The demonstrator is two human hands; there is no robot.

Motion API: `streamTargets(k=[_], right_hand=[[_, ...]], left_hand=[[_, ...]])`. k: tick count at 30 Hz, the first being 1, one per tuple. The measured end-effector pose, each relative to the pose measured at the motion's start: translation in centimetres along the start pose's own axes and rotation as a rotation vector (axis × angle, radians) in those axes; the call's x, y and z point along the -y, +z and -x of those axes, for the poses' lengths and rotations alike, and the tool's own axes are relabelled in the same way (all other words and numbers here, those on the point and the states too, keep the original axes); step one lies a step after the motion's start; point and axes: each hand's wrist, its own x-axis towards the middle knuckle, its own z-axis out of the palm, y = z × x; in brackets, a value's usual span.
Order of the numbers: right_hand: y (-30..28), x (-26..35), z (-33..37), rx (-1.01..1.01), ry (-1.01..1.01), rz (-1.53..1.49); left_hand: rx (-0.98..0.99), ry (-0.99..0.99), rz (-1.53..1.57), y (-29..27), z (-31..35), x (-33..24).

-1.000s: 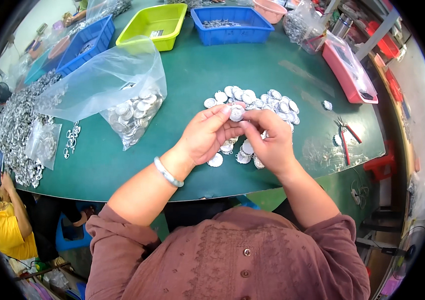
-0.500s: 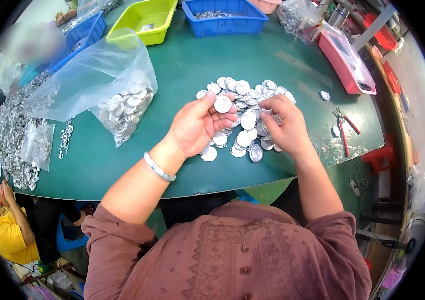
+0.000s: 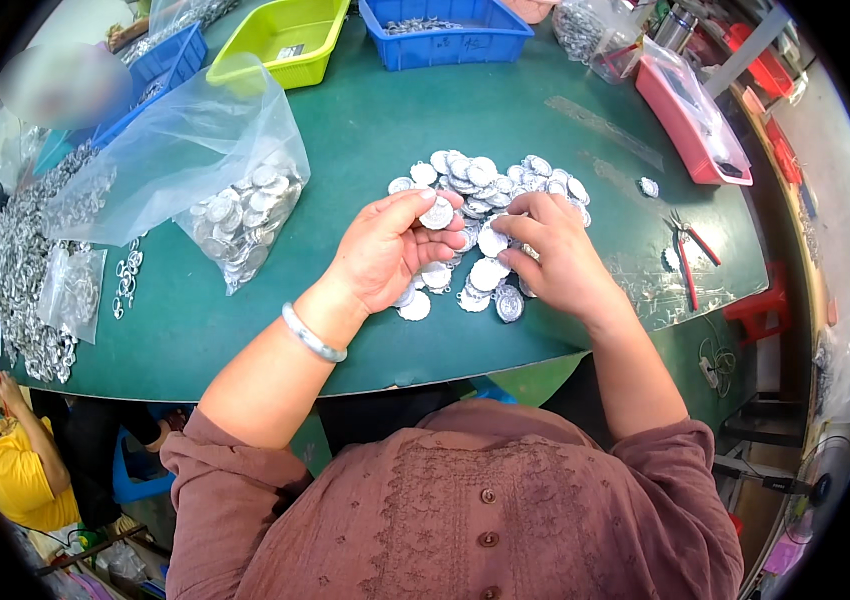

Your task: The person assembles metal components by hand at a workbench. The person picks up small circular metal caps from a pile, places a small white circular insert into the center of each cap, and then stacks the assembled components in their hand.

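My left hand (image 3: 390, 250) is turned palm up over the green table (image 3: 385, 130), pinching a round silver medallion (image 3: 437, 213) between thumb and fingers. Under and beyond both hands spreads a loose pile of similar silver medallions (image 3: 467, 172), some with a small loop on the edge. My right hand (image 3: 557, 250) is at the pile's right side, palm down, with thumb and index finger reaching to a pale medallion (image 3: 491, 240). Whether those fingertips grip it or only touch it I cannot tell.
Left of the pile stands a clear plastic bag (image 3: 245, 215) of medallions, beside a heap of small metal parts (image 3: 20, 260). Blue (image 3: 450, 45) and lime-green (image 3: 280, 40) trays line the far side. Red-handled pliers (image 3: 687, 260) and a pink tray (image 3: 690, 120) are at right. A person in yellow (image 3: 25, 470) sits lower left.
My right hand has moved left, its fingertips now nearer the medallion in my left hand. The held medallion has tilted and shows a patterned face instead of the plain pale one.
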Motion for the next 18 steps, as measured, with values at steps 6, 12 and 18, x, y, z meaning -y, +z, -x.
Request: streamTargets(k=[6, 12, 18], right_hand=[[0.43, 0.04, 0.01, -0.042, 0.007, -0.012], [0.65, 0.20, 0.07, -0.065, 0.042, -0.052], [0.78, 0.50, 0.11, -0.099, 0.051, -0.106]], left_hand=[[-0.003, -0.004, 0.017, -0.04, -0.02, 0.05], [-0.004, 0.000, 0.003, 0.17, 0.06, -0.07], [-0.010, -0.014, -0.050, 0.26, 0.33, -0.25]])
